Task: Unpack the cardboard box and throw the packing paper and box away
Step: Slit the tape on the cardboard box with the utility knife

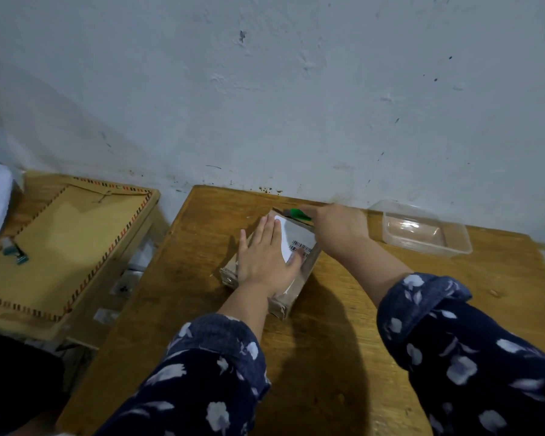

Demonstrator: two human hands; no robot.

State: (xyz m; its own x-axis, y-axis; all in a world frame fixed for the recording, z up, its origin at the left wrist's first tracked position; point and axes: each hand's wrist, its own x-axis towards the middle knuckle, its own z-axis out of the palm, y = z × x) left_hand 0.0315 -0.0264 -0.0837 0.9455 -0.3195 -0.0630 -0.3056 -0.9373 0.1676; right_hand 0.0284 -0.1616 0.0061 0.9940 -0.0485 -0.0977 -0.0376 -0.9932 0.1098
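Left hand flat on cardboard box, right hand gripping green cutter

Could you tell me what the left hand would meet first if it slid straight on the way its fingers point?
Probably the green-handled cutter held by the right hand at the cardboard box's far edge, then the wall; depth is unclear.

Matt cardboard box w/ glossy tape, grainy wood table, clear plastic tub
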